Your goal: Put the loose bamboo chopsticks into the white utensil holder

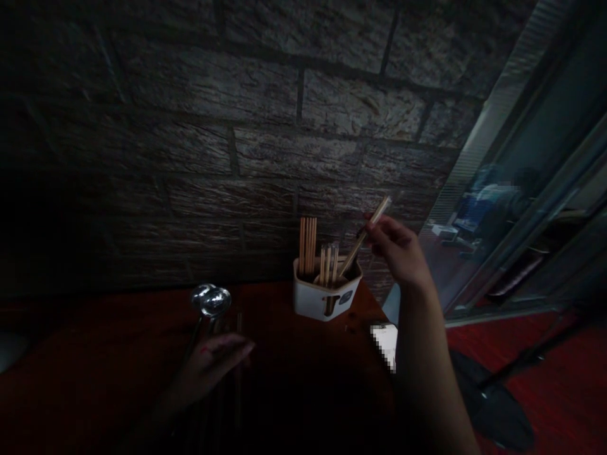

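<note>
My right hand pinches a pair of pale wooden chopsticks, slanted, with a clear wrapper at the upper end. Their lower end reaches into the right part of a white utensil holder. Inside that holder stand brown chopsticks at the left and shorter wrapped chopsticks in the middle. Low over the table, my left hand has its fingers stretched out, with nothing seen in them. Just beyond it lie two shiny metal spoons, bowls away from me. Thin sticks beside this hand are too dark to make out.
A dark reddish table runs along a stone-brick wall. At its right edge lies a bright, blurred flat thing. A glass partition stands to the right, above a red floor with a black round base.
</note>
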A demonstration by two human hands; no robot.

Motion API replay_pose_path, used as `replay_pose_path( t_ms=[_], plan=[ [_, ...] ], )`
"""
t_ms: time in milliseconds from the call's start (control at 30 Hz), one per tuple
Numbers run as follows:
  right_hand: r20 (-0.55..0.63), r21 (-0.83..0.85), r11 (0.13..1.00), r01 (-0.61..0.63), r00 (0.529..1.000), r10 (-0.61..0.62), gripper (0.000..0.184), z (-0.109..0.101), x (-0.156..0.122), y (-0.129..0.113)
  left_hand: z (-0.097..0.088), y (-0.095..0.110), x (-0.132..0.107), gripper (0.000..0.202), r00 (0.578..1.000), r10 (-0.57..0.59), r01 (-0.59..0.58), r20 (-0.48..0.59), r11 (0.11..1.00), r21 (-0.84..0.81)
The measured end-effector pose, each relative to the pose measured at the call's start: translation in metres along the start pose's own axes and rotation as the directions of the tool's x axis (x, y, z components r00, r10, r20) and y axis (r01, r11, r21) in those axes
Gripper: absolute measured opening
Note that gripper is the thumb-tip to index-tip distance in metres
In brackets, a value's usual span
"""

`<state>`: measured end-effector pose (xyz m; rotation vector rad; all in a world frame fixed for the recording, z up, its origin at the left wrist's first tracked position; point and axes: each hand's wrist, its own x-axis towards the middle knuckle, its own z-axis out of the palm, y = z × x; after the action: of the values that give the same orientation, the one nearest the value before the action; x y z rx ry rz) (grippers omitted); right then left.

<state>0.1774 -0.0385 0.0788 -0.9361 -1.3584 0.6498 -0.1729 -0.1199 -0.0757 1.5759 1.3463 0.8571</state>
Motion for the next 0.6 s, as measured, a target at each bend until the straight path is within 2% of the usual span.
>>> replay_pose_path(
  t_ms=[133, 267, 333, 433, 500, 600],
  plan=[
    [0.115, -0.072, 0.996, -0.057, 0.991, 0.065, 0.035, -0.006, 0.006, 0.011, 0.000, 0.019, 0.003, 0.034, 0.998, 0.018, -0.021, -0.066, 0.999, -0.047],
    [0.271, -0.126, 0.990, -0.062, 0.958, 0.094, 0.031, -0.014, 0.012, 0.025, 0.012, 0.062, 0.019, 0.043, 0.995, 0.096, -0.099, -0.027, 0.989, -0.107],
    [0.368, -0.185, 0.982, -0.034, 0.924, 0.102, 0.024, -0.015, 0.014, 0.033, 0.026, 0.084, 0.036, 0.043, 0.984, 0.176, -0.178, -0.023, 0.980, -0.090],
    [0.437, -0.268, 0.962, -0.046, 0.885, 0.163, 0.018, -0.013, 0.015, 0.042, 0.055, 0.108, 0.070, 0.039, 0.941, 0.315, -0.323, -0.122, 0.945, -0.049],
    [0.457, -0.309, 0.948, -0.071, 0.863, 0.214, 0.016, -0.009, 0.015, 0.045, 0.075, 0.118, 0.095, 0.041, 0.915, 0.350, -0.367, -0.199, 0.929, -0.054],
    [0.508, -0.322, 0.942, -0.096, 0.822, 0.258, 0.011, -0.002, 0.015, 0.049, 0.098, 0.125, 0.126, 0.045, 0.893, 0.371, -0.403, -0.255, 0.911, -0.087]
  ],
)
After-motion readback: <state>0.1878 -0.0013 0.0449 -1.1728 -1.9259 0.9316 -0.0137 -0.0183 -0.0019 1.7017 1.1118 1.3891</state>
